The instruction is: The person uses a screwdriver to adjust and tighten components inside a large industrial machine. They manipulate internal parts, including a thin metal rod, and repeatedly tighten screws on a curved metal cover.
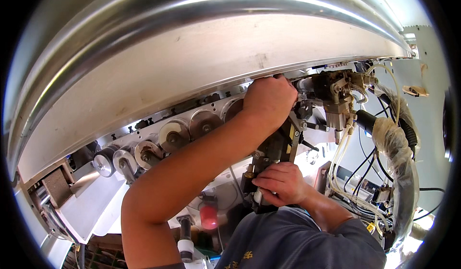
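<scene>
My left hand [270, 98] reaches up to the lower edge of a pale metal panel [201, 53]. Its fingers are curled, and whatever they grip there is hidden. Below it, a dark metal bracket assembly [274, 146] with bolts and levers slants down toward my chest. Around the lower end of this assembly my right hand [282, 182] is closed, the thumb and fingers beside a small brass-coloured fitting [249, 169]. Just right of my left hand sits a greasy mechanism with a metal block [337, 108] and thin hoses.
A row of several round metal rollers [174, 135] runs leftward under the panel. Shiny curved rails [230, 2] cross overhead. At the right hang a plastic-wrapped hose bundle [396, 161] and black cables [367, 170]. A red cylindrical part [208, 216] is below my left forearm.
</scene>
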### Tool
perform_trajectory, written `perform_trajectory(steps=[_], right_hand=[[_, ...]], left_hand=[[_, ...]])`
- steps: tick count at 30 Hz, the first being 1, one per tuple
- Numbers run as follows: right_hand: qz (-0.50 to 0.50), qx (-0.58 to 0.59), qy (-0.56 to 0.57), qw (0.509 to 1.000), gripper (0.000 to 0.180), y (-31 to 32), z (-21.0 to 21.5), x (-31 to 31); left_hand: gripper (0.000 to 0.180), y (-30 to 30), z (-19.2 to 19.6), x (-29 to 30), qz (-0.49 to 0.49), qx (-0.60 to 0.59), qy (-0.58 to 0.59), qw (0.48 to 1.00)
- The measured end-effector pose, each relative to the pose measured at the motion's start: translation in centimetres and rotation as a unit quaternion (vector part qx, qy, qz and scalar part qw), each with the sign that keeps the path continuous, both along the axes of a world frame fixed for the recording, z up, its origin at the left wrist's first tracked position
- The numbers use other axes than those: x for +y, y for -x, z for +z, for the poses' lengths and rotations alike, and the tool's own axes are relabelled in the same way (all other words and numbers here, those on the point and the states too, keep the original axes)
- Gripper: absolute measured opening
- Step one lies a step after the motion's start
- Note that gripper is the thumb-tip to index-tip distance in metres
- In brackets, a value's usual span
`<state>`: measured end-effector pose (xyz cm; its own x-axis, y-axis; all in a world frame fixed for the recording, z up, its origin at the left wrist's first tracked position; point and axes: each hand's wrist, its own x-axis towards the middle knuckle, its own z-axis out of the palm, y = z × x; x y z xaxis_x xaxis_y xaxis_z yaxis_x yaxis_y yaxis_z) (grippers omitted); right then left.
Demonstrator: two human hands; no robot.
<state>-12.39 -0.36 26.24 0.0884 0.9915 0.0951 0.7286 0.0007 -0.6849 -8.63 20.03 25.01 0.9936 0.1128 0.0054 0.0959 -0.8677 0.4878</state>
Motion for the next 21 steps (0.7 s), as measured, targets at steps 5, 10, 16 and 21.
perform_trajectory(steps=[5,10,16,21], right_hand=[[0.005,0.008,-0.008,1.0,0.04,-0.2,-0.2,-0.2],[0.003,0.01,-0.03,0.999,0.041,-0.1,-0.2,-0.1],[-0.004,0.016,-0.009,1.0,0.032,0.1,-0.2,-0.6],[-0.023,0.035,-0.062,0.997,0.032,0.2,0.0,-1.0]], left_hand=[[0.016,0.0,0.8,0.3,-0.002,0.038,0.013,0.999],[0.015,0.8,1.0,0.5,0.007,0.044,0.027,0.999],[0.018,6.0,5.1,1.2,0.094,0.031,0.016,0.995],[0.023,18.3,13.0,-0.6,0.266,-0.024,0.247,0.931]])
